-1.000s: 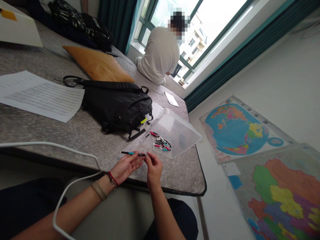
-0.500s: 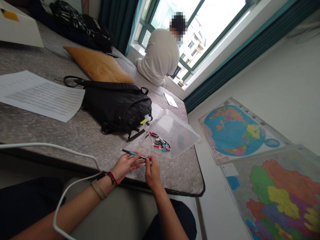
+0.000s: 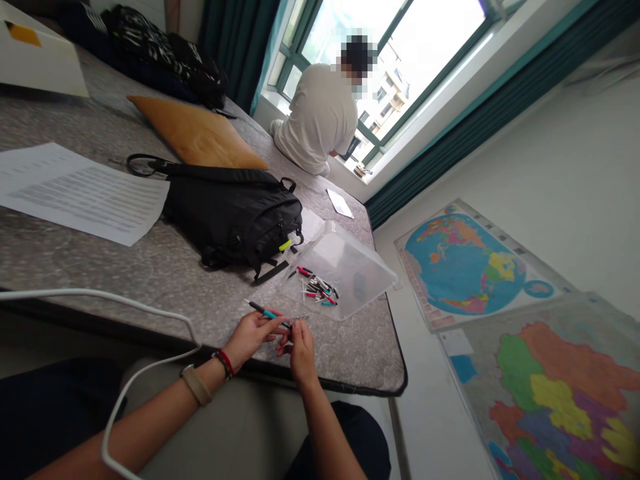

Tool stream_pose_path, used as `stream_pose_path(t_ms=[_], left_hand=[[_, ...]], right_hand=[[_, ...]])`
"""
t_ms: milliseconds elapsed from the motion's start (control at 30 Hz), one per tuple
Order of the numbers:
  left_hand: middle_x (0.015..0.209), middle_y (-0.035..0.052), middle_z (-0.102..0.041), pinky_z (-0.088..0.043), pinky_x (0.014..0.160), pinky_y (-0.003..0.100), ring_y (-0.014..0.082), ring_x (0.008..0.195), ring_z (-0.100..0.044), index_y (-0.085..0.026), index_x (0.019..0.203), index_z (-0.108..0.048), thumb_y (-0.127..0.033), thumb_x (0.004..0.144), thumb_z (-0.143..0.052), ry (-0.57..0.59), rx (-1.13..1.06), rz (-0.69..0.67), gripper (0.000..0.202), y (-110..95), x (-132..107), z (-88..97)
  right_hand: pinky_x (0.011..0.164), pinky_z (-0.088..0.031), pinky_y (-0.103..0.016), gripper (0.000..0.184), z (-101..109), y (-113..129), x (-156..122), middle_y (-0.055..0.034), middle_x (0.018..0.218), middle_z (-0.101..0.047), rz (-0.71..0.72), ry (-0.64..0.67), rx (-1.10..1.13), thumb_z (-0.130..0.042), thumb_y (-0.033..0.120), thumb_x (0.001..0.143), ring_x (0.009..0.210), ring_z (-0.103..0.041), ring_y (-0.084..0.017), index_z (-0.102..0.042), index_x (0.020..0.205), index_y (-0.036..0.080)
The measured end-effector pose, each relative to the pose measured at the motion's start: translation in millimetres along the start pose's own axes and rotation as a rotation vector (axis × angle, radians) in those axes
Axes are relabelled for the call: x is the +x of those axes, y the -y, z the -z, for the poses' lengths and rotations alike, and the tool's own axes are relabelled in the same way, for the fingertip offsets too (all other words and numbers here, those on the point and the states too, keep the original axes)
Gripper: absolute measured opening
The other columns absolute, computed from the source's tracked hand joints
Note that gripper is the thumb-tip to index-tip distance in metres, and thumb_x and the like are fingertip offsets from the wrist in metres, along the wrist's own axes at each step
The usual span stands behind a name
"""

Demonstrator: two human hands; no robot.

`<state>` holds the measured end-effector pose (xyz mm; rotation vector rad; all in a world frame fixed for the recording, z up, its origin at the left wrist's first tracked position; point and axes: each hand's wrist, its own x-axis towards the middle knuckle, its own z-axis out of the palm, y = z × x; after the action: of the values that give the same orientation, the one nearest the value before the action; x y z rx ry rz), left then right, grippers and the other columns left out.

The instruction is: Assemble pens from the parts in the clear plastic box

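Observation:
A dark pen (image 3: 262, 309) with a turquoise section slants between my two hands, its thin tip pointing up and left. My left hand (image 3: 253, 337) is closed around its middle, thumb on top. At the pen's lower right end, the fingers of my right hand (image 3: 301, 343) are pinched on it; what exactly lies between those fingertips is too small to make out. Just beyond my hands is a clear plastic box (image 3: 367, 297) lying on the mattress. Loose pen parts (image 3: 320, 288) in black, white, red and turquoise lie in a heap at its near left side.
A black backpack (image 3: 230, 213) lies on the mattress (image 3: 345, 353), with a brown envelope (image 3: 200, 137) behind it and printed sheets (image 3: 85, 190) to the left. A white cable (image 3: 165, 309) loops over the near edge. Someone in a white shirt (image 3: 323, 113) sits by the window.
My left thumb now presses on the pen and its fingers have curled in more. The pen tilts more steeply downward to the right. The view has shifted slightly.

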<state>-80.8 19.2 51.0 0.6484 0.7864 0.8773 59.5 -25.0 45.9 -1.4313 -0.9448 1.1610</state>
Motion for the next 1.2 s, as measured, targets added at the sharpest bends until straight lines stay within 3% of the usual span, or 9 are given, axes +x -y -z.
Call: stream_pose_path(t_ms=[167, 333, 433, 600, 733, 800, 967, 1067, 1200], left_hand=[[0.102, 0.0119, -0.075, -0.053, 0.064, 0.027, 0.0231, 0.079, -0.073, -0.015, 0.095, -0.065, -0.047, 0.064, -0.082, 0.016, 0.024, -0.007, 0.047, -2, -4, -3.5], [0.096, 0.0114, -0.076, -0.051, 0.061, 0.024, 0.0203, 0.073, -0.072, -0.014, 0.092, -0.066, -0.044, 0.064, -0.083, -0.02, 0.035, -0.032, 0.044, -4, -5, -4.6], [0.096, 0.0104, -0.077, -0.05, 0.059, 0.023, 0.0188, 0.07, -0.072, -0.015, 0.094, -0.066, -0.044, 0.066, -0.082, -0.029, 0.038, -0.03, 0.044, -2, -6, -5.4], [0.094, 0.0089, -0.077, -0.052, 0.063, 0.026, 0.0191, 0.07, -0.071, -0.017, 0.095, -0.065, -0.042, 0.069, -0.08, 0.066, 0.131, -0.089, 0.039, 3, -16, -13.0], [0.096, 0.0085, -0.076, -0.052, 0.089, 0.032, 0.0237, 0.094, -0.071, -0.018, 0.1, -0.065, -0.039, 0.075, -0.076, 0.147, 0.194, -0.223, 0.035, 10, -28, -23.2], [0.097, 0.0091, -0.076, -0.051, 0.093, 0.034, 0.0256, 0.101, -0.07, -0.019, 0.1, -0.065, -0.04, 0.074, -0.077, 0.154, 0.212, -0.221, 0.036, 15, -35, -28.5], [0.093, 0.0101, -0.077, -0.055, 0.085, 0.035, 0.0288, 0.096, -0.071, -0.02, 0.098, -0.063, -0.047, 0.068, -0.08, 0.164, 0.194, -0.083, 0.044, 27, -58, -38.7], [0.092, 0.0118, -0.077, -0.054, 0.083, 0.036, 0.0301, 0.096, -0.071, -0.021, 0.098, -0.062, -0.051, 0.064, -0.081, 0.179, 0.223, -0.031, 0.049, 38, -84, -39.6], [0.095, 0.0123, -0.076, -0.055, 0.075, 0.035, 0.0314, 0.098, -0.07, -0.023, 0.086, -0.063, -0.056, 0.06, -0.083, 0.185, 0.33, 0.058, 0.046, 61, -129, -34.1]], right_hand=[[0.036, -0.036, -0.022, 0.056, -2, -1, 2, 0.0064, 0.038, -0.039, -0.031, -0.057, 0.011, -0.043, 0.066, 0.089, 0.033, -0.043, -0.01, -0.042, 0.056, 0.021], [0.032, -0.031, -0.018, 0.046, -5, 3, -7, 0.0075, 0.054, -0.05, -0.083, -0.034, -0.008, -0.047, 0.066, 0.087, 0.036, -0.045, -0.009, -0.05, 0.08, 0.021], [0.031, -0.027, -0.017, 0.046, -5, 1, -9, 0.0096, 0.049, -0.044, -0.052, -0.039, 0.03, -0.051, 0.066, 0.084, 0.034, -0.039, -0.007, -0.045, 0.073, 0.021], [0.03, -0.016, -0.018, 0.048, 6, -1, -20, 0.0113, 0.035, -0.032, -0.22, -0.055, 0.229, -0.052, 0.063, 0.084, 0.027, -0.026, -0.006, -0.039, 0.062, 0.022], [0.031, -0.014, -0.017, 0.049, 14, -3, -42, 0.0116, 0.035, -0.028, -0.441, 0.035, 0.452, -0.055, 0.06, 0.085, 0.029, -0.022, -0.005, -0.035, 0.059, 0.023], [0.031, -0.015, -0.016, 0.053, 14, -9, -54, 0.0106, 0.037, -0.03, -0.499, 0.016, 0.505, -0.052, 0.066, 0.084, 0.029, -0.024, -0.005, -0.035, 0.059, 0.023], [0.027, -0.024, -0.018, 0.066, 9, -28, -91, 0.0028, 0.051, -0.053, -0.325, -0.131, 0.382, -0.05, 0.085, 0.07, 0.031, -0.044, -0.009, -0.052, 0.073, 0.019], [0.028, -0.024, -0.017, 0.066, 13, -38, -121, 0.0053, 0.047, -0.048, -0.27, -0.067, 0.41, -0.057, 0.085, 0.064, 0.029, -0.042, -0.009, -0.05, 0.073, 0.02], [0.033, -0.023, -0.019, 0.073, 19, -55, -162, 0.0059, 0.036, -0.035, -0.278, -0.057, 0.464, -0.058, 0.092, 0.047, 0.029, -0.029, -0.006, -0.043, 0.052, 0.021]])
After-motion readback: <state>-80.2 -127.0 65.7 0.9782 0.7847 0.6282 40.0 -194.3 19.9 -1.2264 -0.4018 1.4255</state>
